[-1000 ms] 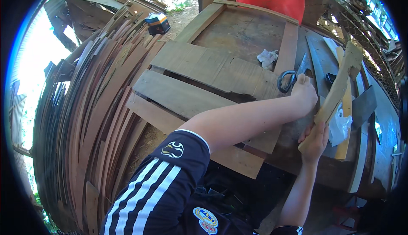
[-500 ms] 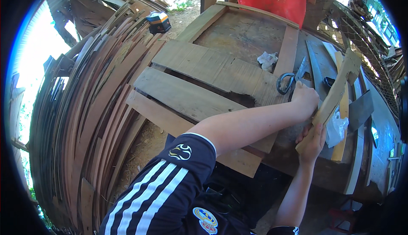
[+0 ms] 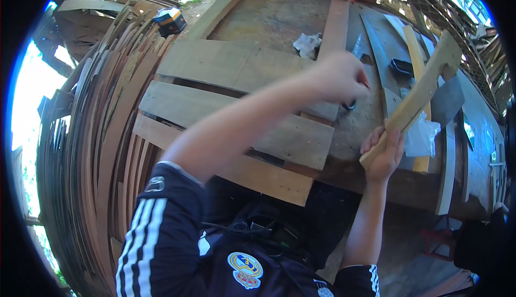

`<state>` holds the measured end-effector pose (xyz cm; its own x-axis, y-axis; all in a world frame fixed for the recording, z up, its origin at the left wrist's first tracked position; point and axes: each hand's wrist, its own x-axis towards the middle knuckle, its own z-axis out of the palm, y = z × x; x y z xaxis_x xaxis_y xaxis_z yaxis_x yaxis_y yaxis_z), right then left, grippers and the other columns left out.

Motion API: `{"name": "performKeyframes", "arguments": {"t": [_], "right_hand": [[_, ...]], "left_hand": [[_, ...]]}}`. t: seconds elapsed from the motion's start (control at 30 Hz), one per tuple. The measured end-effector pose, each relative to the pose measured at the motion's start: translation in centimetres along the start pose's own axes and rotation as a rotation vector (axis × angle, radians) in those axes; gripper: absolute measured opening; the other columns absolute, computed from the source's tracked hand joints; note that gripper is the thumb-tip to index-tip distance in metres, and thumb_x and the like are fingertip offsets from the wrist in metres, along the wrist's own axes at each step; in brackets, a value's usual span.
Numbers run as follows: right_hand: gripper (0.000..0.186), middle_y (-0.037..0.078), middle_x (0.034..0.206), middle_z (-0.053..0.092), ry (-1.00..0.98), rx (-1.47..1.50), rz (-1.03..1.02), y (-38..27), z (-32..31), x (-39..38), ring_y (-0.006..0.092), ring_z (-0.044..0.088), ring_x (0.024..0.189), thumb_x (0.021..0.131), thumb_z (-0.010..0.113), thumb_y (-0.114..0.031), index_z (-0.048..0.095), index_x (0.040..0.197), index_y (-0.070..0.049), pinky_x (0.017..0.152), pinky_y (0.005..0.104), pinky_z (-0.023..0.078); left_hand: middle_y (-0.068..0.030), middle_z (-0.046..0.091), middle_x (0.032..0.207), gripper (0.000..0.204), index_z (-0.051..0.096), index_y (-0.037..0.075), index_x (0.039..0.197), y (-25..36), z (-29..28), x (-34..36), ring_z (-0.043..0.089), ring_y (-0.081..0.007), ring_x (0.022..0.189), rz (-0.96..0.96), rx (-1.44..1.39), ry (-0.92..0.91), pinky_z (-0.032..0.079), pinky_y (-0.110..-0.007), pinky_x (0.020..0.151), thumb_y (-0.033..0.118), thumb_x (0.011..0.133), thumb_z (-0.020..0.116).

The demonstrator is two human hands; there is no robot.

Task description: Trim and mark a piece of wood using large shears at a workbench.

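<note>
My right hand (image 3: 386, 149) grips the lower end of a long, pale wooden piece (image 3: 416, 101), fingers wrapped round it. The piece tilts up and away to the right, with a notch cut near its far end. Apart from it, to the left, my left hand (image 3: 341, 82) hangs over the bench with curled fingers, blurred by motion; whatever it may hold is hidden. Just beneath that hand shows a bit of a dark handle (image 3: 350, 105). The saw-like blade (image 3: 357, 44) beyond is partly covered by the hand.
Flat boards (image 3: 215, 60) lie across the workbench, with crumpled white paper (image 3: 307, 44) near them. A clear plastic bag (image 3: 422, 137), a black case (image 3: 402, 67) and wood strips lie right. Stacked planks (image 3: 102, 146) fill the left. A red stool (image 3: 438, 241) and another person's sleeve (image 3: 481, 243) are lower right.
My left hand has moved left, away from the wooden piece, and now covers much of the blue-handled tool. My right hand keeps its hold. The whole view has shifted.
</note>
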<state>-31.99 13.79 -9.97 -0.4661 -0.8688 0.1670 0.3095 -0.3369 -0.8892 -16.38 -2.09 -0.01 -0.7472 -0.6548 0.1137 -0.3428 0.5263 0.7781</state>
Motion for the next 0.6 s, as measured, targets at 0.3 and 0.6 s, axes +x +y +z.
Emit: {"name": "performKeyframes", "arguments": {"t": [0.3,0.6], "right_hand": [[0.026,0.005,0.077,0.056,-0.051,-0.097,0.074,-1.2,0.7,-1.3,0.0126,0.056,0.054,0.095,0.067,-0.004,0.049,0.114,-0.003,0.047,0.0274,0.049],[0.058,0.02,0.137,0.049,-0.184,-0.035,0.2,-3.1,2.6,-13.5,0.0354,0.054,0.132,0.085,0.073,0.0,0.047,0.137,0.008,0.096,0.0492,0.059]], "left_hand": [[-0.0191,0.071,0.098,0.033,0.063,0.0,0.108,-10.7,-20.2,-25.5,0.069,-0.0318,0.095,-0.534,0.761,0.892,0.051,-0.042,0.089,0.032,0.101,0.061],[-0.0151,0.068,0.129,0.021,0.055,0.005,0.107,-17.4,-21.3,-39.7,0.063,-0.0167,0.108,-0.556,-0.282,0.932,0.049,-0.033,0.096,0.025,0.109,0.051]]}}
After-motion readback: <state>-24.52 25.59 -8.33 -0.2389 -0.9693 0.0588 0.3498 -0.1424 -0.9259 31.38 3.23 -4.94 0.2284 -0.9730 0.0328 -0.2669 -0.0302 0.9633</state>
